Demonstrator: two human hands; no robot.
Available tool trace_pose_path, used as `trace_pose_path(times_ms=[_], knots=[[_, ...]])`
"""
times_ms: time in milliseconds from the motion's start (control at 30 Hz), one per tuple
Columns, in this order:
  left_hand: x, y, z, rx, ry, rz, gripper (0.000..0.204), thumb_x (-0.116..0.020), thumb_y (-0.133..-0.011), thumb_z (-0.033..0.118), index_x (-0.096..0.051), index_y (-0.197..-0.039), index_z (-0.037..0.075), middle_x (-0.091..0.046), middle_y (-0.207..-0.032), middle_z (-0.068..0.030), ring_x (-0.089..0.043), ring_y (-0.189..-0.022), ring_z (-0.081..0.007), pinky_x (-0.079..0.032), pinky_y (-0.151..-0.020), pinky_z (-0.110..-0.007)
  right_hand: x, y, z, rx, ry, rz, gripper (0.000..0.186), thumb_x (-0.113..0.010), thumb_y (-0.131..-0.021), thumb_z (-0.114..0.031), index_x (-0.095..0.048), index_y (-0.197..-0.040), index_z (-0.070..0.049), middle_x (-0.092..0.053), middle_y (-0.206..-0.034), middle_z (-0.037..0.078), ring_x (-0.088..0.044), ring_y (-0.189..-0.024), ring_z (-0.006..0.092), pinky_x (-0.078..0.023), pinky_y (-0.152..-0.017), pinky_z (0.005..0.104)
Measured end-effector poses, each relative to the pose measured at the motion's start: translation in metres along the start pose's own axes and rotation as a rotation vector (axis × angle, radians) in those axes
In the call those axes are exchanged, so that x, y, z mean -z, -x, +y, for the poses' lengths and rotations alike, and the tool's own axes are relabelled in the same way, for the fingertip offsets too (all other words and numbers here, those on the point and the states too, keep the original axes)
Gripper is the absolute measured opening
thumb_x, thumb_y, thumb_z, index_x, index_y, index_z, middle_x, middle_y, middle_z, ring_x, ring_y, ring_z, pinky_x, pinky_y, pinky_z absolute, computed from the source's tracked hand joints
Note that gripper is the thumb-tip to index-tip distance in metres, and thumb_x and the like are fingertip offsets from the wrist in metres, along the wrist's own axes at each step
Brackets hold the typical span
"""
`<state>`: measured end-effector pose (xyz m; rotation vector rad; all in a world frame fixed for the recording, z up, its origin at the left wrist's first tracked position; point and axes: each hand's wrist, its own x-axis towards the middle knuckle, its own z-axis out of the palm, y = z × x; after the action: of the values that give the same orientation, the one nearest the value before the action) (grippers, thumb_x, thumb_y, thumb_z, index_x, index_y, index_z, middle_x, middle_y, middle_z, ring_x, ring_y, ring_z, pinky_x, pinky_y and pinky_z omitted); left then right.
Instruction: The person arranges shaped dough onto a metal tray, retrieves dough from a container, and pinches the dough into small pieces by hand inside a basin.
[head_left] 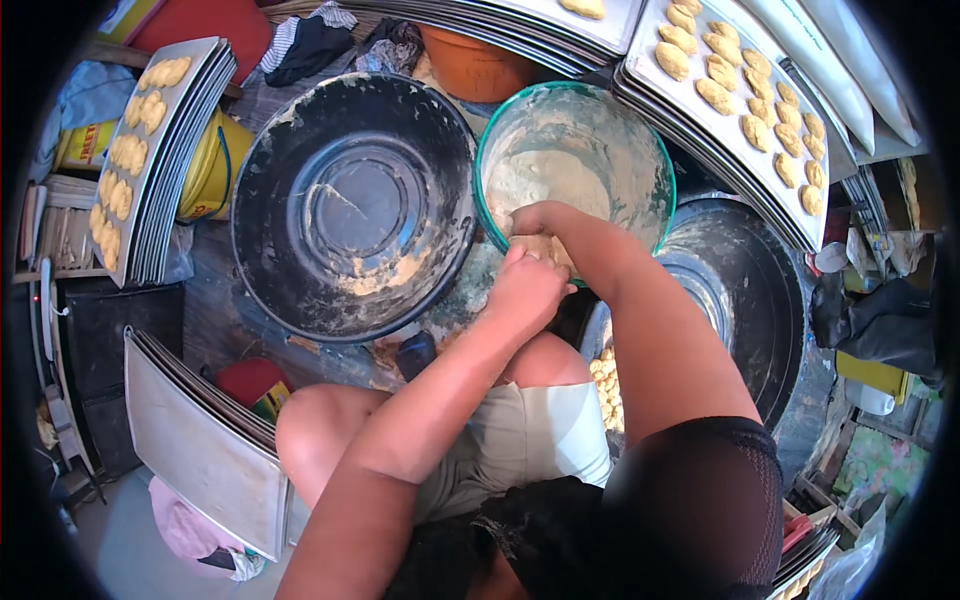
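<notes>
My left hand and my right hand meet at the near rim of a green-rimmed tub. Between them is a tan, flour-coloured thing, mostly covered by my fingers, so its kind cannot be made out. The left fingers are closed against its near side, and the right hand curls over it from above. Pale flour lies in the tub below, with a whiter heap on its left. Dusty residue coats the tub's inner wall.
A wide black basin with smeared residue stands left of the tub; another black basin is at right. Stacked trays of shaped dough pieces stand at upper right and on the left. Bare metal trays lean at lower left.
</notes>
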<state>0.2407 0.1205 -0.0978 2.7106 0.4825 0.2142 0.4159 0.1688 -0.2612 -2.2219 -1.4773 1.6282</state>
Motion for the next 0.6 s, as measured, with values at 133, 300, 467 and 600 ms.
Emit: trace_pose_path(times_ms=[133,300,467,600], knots=[[0.007,0.003,-0.003,0.027,0.003,-0.048,0.020,-0.061,-0.080,0.031,-0.066,-0.083,0.012,-0.063,-0.073,-0.0057,-0.060,-0.077,-0.0233,-0.036,-0.081,-0.037,0.036,-0.005,-0.031,-0.029,-0.083,0.130,0.055,-0.062,-0.079,-0.040,-0.061,-0.112,0.004,-0.063,-0.109,0.020,-0.060,-0.098,0.0282,-0.049,-0.080,0.0371],[0.003,-0.001,-0.002,0.008,0.079,0.014,0.019,-0.061,-0.080,0.030,-0.064,-0.079,0.012,-0.062,-0.071,-0.0058,-0.060,-0.076,-0.0232,-0.036,-0.081,-0.037,0.056,-0.045,0.055,-0.083,-0.638,0.496,0.058,-0.058,-0.083,-0.048,-0.062,-0.113,0.001,-0.063,-0.110,0.016,-0.060,-0.099,0.0268,-0.047,-0.082,0.0393],[0.002,-0.007,0.006,-0.036,0.065,0.052,0.019,-0.062,-0.080,0.030,-0.066,-0.084,0.012,-0.062,-0.072,-0.0056,-0.060,-0.077,-0.0226,-0.036,-0.081,-0.038,0.011,-0.048,0.024,-0.063,-0.332,0.132,0.063,-0.046,-0.091,-0.046,-0.044,-0.135,-0.002,-0.049,-0.133,0.019,-0.048,-0.119,0.0315,-0.038,-0.097,0.0416],[0.003,0.004,-0.005,0.004,0.031,0.017,0.020,-0.062,-0.079,0.030,-0.066,-0.085,0.012,-0.063,-0.072,-0.0052,-0.060,-0.077,-0.0220,-0.037,-0.081,-0.037,-0.010,-0.024,-0.038,-0.082,-0.241,0.066,0.055,-0.043,-0.093,-0.038,-0.044,-0.134,-0.001,-0.047,-0.134,0.021,-0.046,-0.122,0.0337,-0.036,-0.099,0.0439]])
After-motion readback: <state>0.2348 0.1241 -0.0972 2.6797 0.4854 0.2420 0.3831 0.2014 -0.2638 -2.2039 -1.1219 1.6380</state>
